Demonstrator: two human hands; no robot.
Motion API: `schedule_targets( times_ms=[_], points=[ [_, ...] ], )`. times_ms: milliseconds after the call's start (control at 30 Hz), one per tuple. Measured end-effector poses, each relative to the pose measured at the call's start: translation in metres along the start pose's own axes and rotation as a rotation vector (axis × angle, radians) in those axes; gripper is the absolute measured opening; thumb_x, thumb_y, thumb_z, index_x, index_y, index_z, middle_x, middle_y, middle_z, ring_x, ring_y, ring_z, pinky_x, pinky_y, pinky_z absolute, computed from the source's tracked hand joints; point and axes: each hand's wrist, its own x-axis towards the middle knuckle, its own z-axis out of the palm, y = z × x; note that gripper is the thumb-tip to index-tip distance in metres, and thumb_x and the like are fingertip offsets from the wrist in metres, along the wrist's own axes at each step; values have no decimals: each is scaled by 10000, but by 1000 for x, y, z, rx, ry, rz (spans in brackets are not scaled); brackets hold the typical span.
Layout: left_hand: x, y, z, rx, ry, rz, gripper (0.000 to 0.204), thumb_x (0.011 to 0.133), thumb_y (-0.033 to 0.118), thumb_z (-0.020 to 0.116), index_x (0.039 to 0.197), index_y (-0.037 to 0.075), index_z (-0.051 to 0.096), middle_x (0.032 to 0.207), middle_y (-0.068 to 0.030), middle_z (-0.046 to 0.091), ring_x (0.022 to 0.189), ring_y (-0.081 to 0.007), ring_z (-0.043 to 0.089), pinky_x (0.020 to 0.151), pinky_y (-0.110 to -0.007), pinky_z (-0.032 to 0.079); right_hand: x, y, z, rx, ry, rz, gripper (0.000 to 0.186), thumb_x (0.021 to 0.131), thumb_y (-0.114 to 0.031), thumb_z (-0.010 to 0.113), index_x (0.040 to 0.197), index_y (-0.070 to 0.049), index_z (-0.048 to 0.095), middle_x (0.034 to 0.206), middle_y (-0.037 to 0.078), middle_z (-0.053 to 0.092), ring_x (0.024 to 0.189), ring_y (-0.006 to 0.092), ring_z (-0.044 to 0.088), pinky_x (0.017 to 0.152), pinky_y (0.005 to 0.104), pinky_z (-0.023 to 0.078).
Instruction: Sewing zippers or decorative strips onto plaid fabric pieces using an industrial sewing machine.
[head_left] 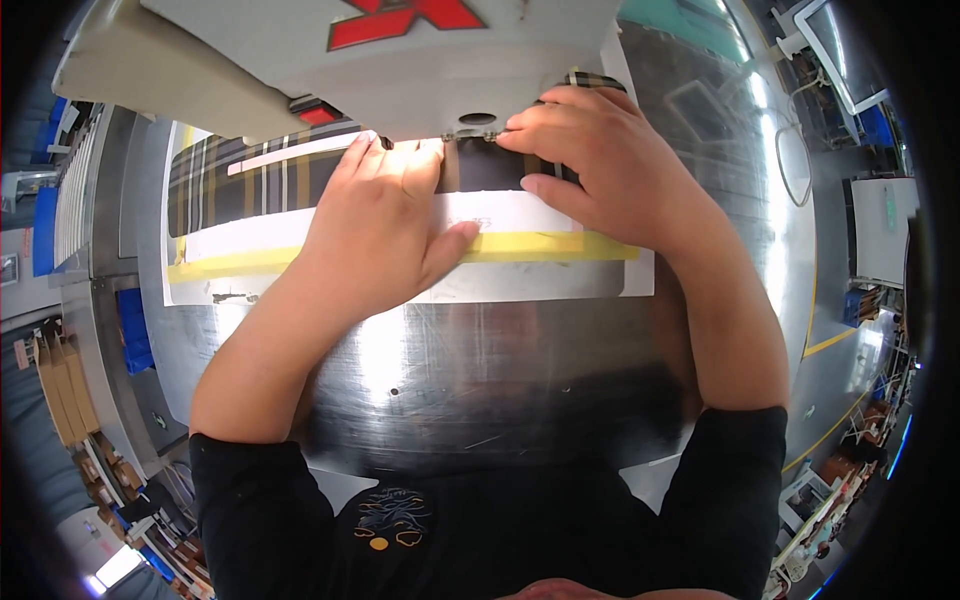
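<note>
Above marked white strip [500, 207], red machine emblem [375, 32]

You are working in a textile workshop: an industrial machine [430, 85] is overhanging plaid fabric [222, 184], and a yellow line [830, 343] is marking the floor [830, 385].

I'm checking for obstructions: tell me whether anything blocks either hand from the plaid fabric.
Nothing visible does: the left hand and right hand both appear to rest on the plaid fabric, near the grey machine head.
</note>
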Motion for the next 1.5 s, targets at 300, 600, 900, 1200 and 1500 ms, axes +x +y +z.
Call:
schedule_targets(
  times_ms=[300,600,900,1200,1500],
  points=[
    [-13,-7,-11,-26,10,0,706,946,393,695,1372,-146,533,1221,-315,650,1189,-468,601,1125,-524,397,7,-15,-4,-6,12,-29,360,956,-259,705,1290,-129,737,1419,-1,685,1407,261,534,1205,493,378],
    [-73,-28,-44,56,-108,-55,772,989,523,652,1550,35,445,1586,-317,431,1524,-462,372,1280,-556,233,0,-44,-26,18,-11,57,371,927,-228,741,1279,-114,733,1402,7,689,1399,277,539,1183,471,387],
    [-154,-88,-66,137,-110,-348,721,1023,415,564,1647,110,369,1731,-199,290,1607,-389,262,1309,-500,171,-62,-31,-55,-6,-49,288,404,925,-191,741,1324,-133,733,1458,25,665,1427,293,523,1203,455,365],
    [-168,-116,-82,49,-20,-294,501,1006,207,637,1498,120,594,1611,-111,521,1523,-350,419,1258,-472,298,-122,0,-62,141,80,480,429,882,-120,775,1309,-86,746,1453,108,663,1420,324,540,1194,438,414],
    [-141,-121,-64,-316,147,-384,168,909,82,781,1075,59,785,1270,-80,708,1018,-247,691,876,-345,559,-164,29,-54,190,230,548,380,883,-71,773,1262,-45,770,1419,121,685,1431,323,539,1184,438,428]
  ],
)
